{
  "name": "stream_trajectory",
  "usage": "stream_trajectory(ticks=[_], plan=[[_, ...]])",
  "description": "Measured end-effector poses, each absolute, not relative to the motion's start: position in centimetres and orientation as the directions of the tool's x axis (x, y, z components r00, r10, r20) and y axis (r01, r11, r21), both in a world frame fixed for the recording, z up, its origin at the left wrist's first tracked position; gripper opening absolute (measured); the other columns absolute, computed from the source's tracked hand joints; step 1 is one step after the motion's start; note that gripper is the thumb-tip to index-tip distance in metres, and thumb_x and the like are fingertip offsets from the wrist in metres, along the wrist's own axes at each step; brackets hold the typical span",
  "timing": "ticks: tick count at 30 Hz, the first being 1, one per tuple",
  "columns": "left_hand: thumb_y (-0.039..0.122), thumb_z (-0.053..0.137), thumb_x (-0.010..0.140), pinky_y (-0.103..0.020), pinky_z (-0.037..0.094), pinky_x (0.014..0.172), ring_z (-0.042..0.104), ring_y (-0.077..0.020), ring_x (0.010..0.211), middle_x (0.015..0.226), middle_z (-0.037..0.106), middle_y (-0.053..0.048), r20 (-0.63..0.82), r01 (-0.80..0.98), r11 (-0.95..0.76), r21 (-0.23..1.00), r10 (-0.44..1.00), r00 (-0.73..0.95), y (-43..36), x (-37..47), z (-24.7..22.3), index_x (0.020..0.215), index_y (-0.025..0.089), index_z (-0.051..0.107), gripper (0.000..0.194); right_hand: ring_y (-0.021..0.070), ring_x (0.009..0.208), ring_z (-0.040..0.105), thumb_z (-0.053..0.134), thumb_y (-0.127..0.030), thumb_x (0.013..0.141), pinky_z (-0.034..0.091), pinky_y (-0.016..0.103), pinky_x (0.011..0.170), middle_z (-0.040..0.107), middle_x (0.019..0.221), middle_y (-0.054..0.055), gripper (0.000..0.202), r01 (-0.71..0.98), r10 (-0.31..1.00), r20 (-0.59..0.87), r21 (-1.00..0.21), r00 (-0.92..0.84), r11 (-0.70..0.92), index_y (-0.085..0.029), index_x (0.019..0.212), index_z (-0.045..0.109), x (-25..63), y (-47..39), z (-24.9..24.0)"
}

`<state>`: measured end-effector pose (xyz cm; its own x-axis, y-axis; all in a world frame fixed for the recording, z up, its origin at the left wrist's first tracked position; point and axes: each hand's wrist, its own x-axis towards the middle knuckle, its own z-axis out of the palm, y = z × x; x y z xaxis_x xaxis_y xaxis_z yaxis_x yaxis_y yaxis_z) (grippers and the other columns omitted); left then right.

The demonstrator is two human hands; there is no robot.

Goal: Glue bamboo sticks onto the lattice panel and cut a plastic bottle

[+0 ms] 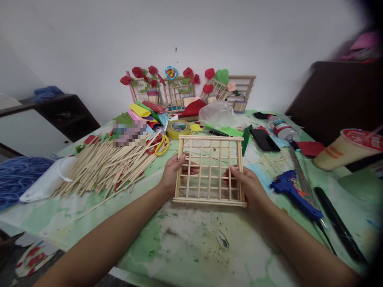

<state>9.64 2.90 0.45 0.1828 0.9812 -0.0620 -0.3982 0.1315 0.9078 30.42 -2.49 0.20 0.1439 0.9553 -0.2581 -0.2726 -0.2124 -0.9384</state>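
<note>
Between my two hands a small lattice frame of wooden sticks is held up, tilted, above the middle of the table. My left hand grips its left side, thumb in front and fingers behind the sticks. At the right side, my right hand closes round the edge in the same way, its fingertips showing through the grid. Just beyond the frame lie a roll of yellow tape and scissors with red and yellow handles. A blue glue gun lies right of my right hand.
Loose wooden sticks spread over the left, beside blue yarn. Stick frames with paper flowers lean on the back wall. A phone, a plastic bottle and a drink cup are on the right.
</note>
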Motion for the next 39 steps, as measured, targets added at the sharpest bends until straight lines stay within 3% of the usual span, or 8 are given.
stream_trajectory(ticks=[4,7,10,13,15,18,27,39], plan=[[0.047,0.054,0.082,-0.032,0.051,0.073,0.065,-0.0180,0.082,0.092,0.067,-0.007,0.105,-0.322,-0.071,0.944,0.991,0.088,3.8,9.3,-0.5,0.112,0.019,0.053,0.041,0.0121,0.048,0.054,0.074,-0.053,0.061,0.045,0.024,0.043,0.063,0.066,0.001,0.042,-0.242,0.947,-0.140,-0.968,0.290,-0.069,-0.018,0.074,0.056,30.4,-2.4,-0.1],[0.041,0.059,0.082,-0.032,0.045,0.087,0.056,-0.0179,0.103,0.110,0.058,-0.006,0.399,-0.028,-0.404,0.914,0.911,-0.103,4.5,8.7,-0.9,0.121,0.025,0.050,0.043,0.0118,0.049,0.055,0.075,-0.054,0.060,0.045,0.023,0.044,0.064,0.065,0.000,0.044,-0.235,0.928,-0.061,-0.972,0.367,0.029,-0.018,0.076,0.056,30.6,-2.2,-0.4],[0.036,0.058,0.083,-0.035,0.042,0.092,0.050,-0.0195,0.108,0.111,0.053,-0.006,0.627,0.333,-0.579,0.745,0.777,-0.053,4.8,7.9,-0.8,0.111,0.025,0.058,0.030,0.0112,0.049,0.056,0.075,-0.054,0.061,0.045,0.022,0.045,0.065,0.066,0.000,0.044,-0.213,0.911,-0.005,-0.973,0.413,0.091,-0.017,0.076,0.056,30.7,-2.2,-0.7],[0.031,0.059,0.084,-0.038,0.040,0.094,0.049,-0.0196,0.104,0.106,0.051,-0.006,0.747,0.532,-0.673,0.514,0.656,0.107,4.6,7.6,-0.5,0.101,0.023,0.064,0.020,0.0109,0.050,0.056,0.074,-0.055,0.062,0.046,0.022,0.048,0.065,0.065,0.000,0.044,-0.203,0.903,0.009,-0.973,0.431,0.107,-0.017,0.077,0.057,30.6,-2.3,-1.0],[0.028,0.060,0.083,-0.038,0.039,0.094,0.048,-0.0193,0.103,0.106,0.050,-0.006,0.775,0.582,-0.706,0.403,0.602,0.193,4.4,7.6,-0.5,0.103,0.024,0.065,0.021,0.0109,0.050,0.056,0.074,-0.055,0.062,0.046,0.022,0.048,0.065,0.065,0.000,0.044,-0.207,0.898,0.000,-0.973,0.440,0.102,-0.017,0.077,0.057,30.4,-2.4,-1.3],[0.027,0.060,0.083,-0.040,0.038,0.095,0.047,-0.0197,0.103,0.108,0.050,-0.007,0.777,0.618,-0.707,0.342,0.584,0.238,4.4,7.8,-0.7,0.105,0.024,0.065,0.022,0.0111,0.052,0.056,0.074,-0.055,0.063,0.046,0.022,0.047,0.065,0.066,0.000,0.044,-0.216,0.900,-0.013,-0.972,0.436,0.090,-0.017,0.076,0.057,30.3,-2.7,-1.6],[0.030,0.060,0.083,-0.043,0.035,0.096,0.045,-0.0216,0.107,0.112,0.048,-0.007,0.765,0.667,-0.670,0.327,0.602,0.230,4.3,7.8,-0.5,0.102,0.026,0.068,0.021,0.0132,0.053,0.056,0.073,-0.053,0.065,0.051,0.026,0.044,0.064,0.069,0.001,0.042,-0.248,0.918,-0.050,-0.967,0.394,0.054,-0.018,0.079,0.056,29.9,-3.4,-1.6],[0.029,0.056,0.085,-0.041,0.035,0.094,0.046,-0.0203,0.100,0.099,0.049,-0.006,0.768,0.628,-0.683,0.373,0.607,0.204,3.9,7.9,0.4,0.081,0.022,0.067,0.014,0.0136,0.056,0.057,0.069,-0.047,0.073,0.053,0.028,0.050,0.066,0.073,0.002,0.032,-0.167,0.935,0.060,-0.978,0.351,0.126,-0.019,0.081,0.056,29.9,-3.8,-2.4]])
